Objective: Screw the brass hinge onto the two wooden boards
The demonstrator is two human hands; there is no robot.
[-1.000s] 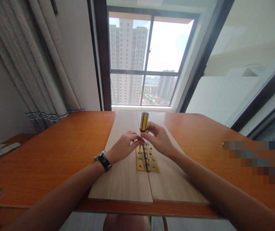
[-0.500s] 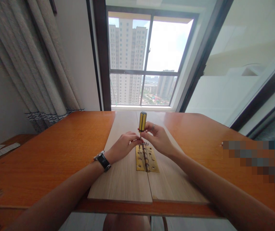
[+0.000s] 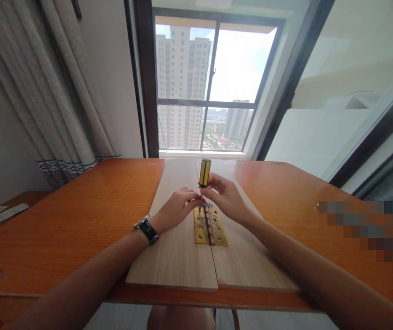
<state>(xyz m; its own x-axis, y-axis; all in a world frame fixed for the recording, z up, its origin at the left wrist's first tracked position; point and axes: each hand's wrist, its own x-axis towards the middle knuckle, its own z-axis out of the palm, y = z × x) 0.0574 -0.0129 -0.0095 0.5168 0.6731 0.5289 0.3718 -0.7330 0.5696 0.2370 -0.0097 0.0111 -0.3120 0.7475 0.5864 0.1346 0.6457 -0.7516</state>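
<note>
A yellow and black screwdriver [image 3: 205,173] stands nearly upright over the far end of a brass hinge [image 3: 210,225]. My right hand [image 3: 226,195] is closed on it just below the handle. From the other side my left hand [image 3: 181,205] pinches with thumb and forefinger around the lower shaft, at the hinge's far left corner. The hinge lies flat across the seam between two pale wooden boards [image 3: 174,266]. Several small screws rest on its far end, partly hidden by my fingers. The screwdriver's tip is too small to make out.
Both boards lie on an orange-brown wooden table [image 3: 89,211]. Behind the table is a window [image 3: 203,103], with a grey curtain [image 3: 69,91] at the left. A small object [image 3: 318,206] sits at the table's right, beside a blurred-out patch.
The screwdriver's handle has shifted very slightly to the right. My hands stay in nearly the same place.
</note>
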